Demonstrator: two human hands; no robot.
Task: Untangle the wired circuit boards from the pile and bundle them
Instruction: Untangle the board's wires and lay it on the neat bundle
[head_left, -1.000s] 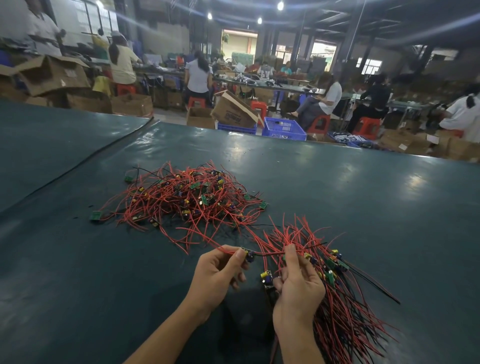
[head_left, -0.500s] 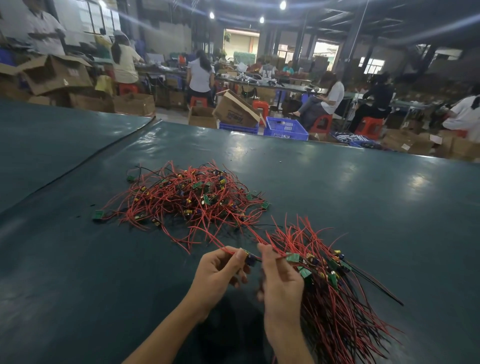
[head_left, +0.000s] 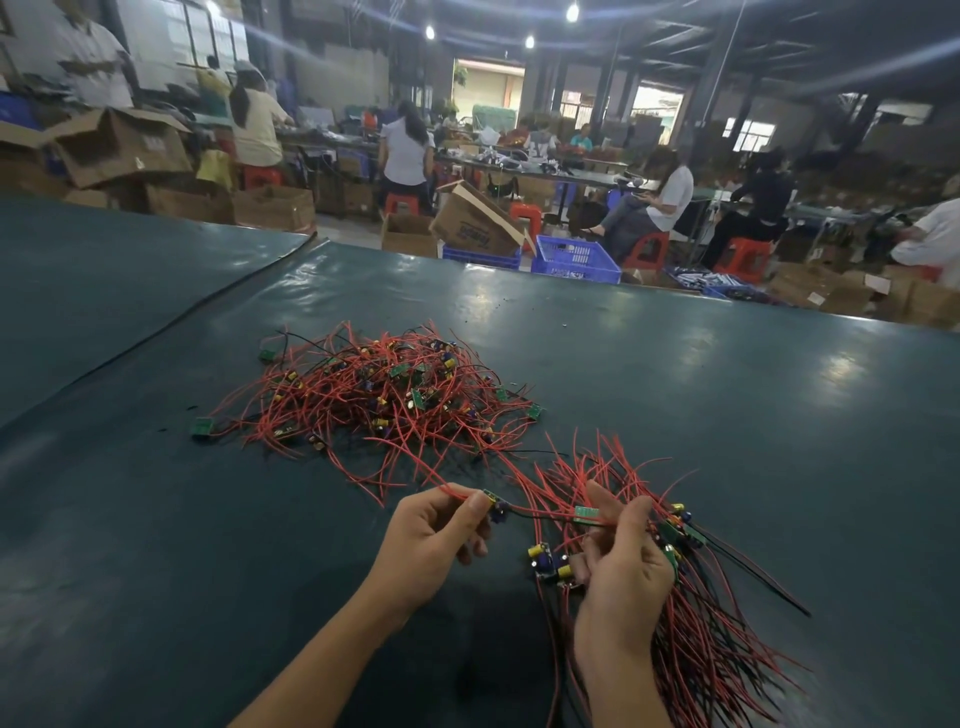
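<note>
A tangled pile of small green circuit boards with red and black wires (head_left: 384, 400) lies on the dark green table (head_left: 727, 415). My left hand (head_left: 431, 540) pinches one wired board (head_left: 492, 503) whose red wire still runs back into the pile. My right hand (head_left: 621, 566) grips a bundle of sorted wired boards (head_left: 691, 613), wires fanning out toward the lower right, and its fingers also hold the black wire stretched from the left hand's board. Loose boards with yellow and blue capacitors (head_left: 545, 558) hang between the hands.
A seam (head_left: 171, 322) runs diagonally across the table at the left. Beyond the far edge stand cardboard boxes (head_left: 472, 218), blue crates (head_left: 576, 257), red stools and several seated people at work benches.
My right hand has slid rightward along the wire away from my left hand, stretching the wire out between them. The pile has stayed put.
</note>
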